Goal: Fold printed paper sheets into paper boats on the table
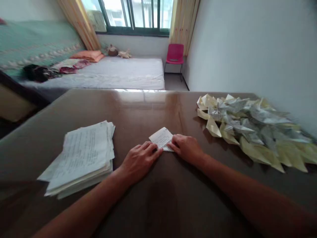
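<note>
A small piece of folded printed paper lies on the brown, glossy tabletop, one corner pointing away from me. My left hand grips its lower left edge, fingers curled and thumb along the bottom. At the right edge, my right hand pinches the paper between thumb and bent fingers. Parts of both side corners are hidden under the fingers. To the left rests an uneven stack of written paper sheets. Many folded paper boats, yellowish and white, crowd together on the right.
Beyond the table's far edge stands a bed with an orange pillow and dark cloth. A pink chair is by the window. The white wall runs close along the right side.
</note>
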Demonstrator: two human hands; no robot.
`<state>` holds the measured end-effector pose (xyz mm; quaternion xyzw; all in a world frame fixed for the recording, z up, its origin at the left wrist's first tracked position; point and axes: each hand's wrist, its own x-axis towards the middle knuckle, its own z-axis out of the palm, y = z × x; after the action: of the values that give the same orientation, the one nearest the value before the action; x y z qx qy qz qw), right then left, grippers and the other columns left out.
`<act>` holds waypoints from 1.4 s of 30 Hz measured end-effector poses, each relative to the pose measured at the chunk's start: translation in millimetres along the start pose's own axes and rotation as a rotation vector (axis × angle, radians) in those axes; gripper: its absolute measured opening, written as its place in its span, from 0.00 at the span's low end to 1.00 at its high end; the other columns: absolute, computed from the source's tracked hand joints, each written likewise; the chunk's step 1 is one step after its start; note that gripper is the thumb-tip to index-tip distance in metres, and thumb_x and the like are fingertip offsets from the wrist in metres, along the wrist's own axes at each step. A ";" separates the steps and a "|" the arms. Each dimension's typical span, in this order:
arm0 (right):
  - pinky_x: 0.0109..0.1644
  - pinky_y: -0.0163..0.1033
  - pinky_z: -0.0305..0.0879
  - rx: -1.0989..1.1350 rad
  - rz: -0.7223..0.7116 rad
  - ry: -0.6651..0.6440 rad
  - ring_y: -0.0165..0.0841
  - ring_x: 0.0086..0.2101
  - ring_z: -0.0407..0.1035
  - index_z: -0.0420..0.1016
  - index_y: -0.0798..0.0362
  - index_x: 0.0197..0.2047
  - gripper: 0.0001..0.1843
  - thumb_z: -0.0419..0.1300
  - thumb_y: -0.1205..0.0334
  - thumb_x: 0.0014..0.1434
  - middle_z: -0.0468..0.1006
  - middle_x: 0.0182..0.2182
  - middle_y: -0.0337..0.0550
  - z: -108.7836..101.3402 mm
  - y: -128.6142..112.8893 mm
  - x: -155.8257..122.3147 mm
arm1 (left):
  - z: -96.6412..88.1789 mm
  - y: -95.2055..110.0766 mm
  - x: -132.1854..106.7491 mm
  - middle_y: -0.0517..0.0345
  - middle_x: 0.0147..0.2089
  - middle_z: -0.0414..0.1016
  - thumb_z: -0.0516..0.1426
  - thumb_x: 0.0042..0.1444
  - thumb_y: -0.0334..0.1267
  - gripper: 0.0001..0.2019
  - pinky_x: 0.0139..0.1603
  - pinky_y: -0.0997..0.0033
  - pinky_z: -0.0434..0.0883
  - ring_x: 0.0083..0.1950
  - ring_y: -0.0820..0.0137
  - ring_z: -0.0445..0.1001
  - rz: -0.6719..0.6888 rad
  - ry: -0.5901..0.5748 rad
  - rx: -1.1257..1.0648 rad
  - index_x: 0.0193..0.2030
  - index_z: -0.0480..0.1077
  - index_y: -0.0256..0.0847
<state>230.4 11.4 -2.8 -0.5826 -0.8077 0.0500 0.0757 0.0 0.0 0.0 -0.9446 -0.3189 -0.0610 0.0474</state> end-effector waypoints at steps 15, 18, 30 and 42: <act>0.33 0.36 0.55 -0.017 -0.108 0.042 0.32 0.37 0.69 0.70 0.49 0.47 0.12 0.53 0.53 0.65 0.75 0.41 0.41 -10.3 -6.4 -4.6 | -1.1 2.8 6.5 0.59 0.61 0.69 0.47 0.66 0.34 0.17 0.53 0.64 0.65 0.60 0.66 0.65 0.068 0.025 -0.001 0.60 0.64 0.43; 0.38 0.38 0.59 -0.143 -0.303 0.034 0.36 0.43 0.67 0.70 0.50 0.51 0.12 0.52 0.62 0.65 0.73 0.43 0.45 -17.0 -15.7 -14.1 | -1.8 2.9 5.9 0.59 0.61 0.69 0.47 0.66 0.34 0.17 0.52 0.64 0.65 0.60 0.67 0.66 0.070 0.031 -0.001 0.60 0.63 0.43; 0.33 0.45 0.60 -0.349 -0.236 -0.123 0.42 0.37 0.67 0.76 0.58 0.37 0.10 0.54 0.73 0.59 0.74 0.34 0.52 -34.5 -38.2 -46.4 | 0.8 3.0 4.1 0.61 0.63 0.67 0.49 0.65 0.33 0.18 0.49 0.63 0.68 0.60 0.64 0.65 0.048 0.015 0.025 0.61 0.63 0.45; 0.37 0.42 0.57 -0.315 -0.225 -0.025 0.40 0.40 0.68 0.73 0.56 0.42 0.09 0.53 0.70 0.62 0.77 0.39 0.50 -27.5 -15.0 -18.1 | 4.3 -22.7 1.1 0.51 0.58 0.71 0.51 0.64 0.34 0.16 0.53 0.60 0.70 0.58 0.61 0.67 -0.015 0.107 0.055 0.57 0.67 0.40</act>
<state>227.0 -10.7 25.6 -0.4924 -0.8665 -0.0789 -0.0212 -12.6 19.2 -2.9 -0.9360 -0.3245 -0.1028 0.0899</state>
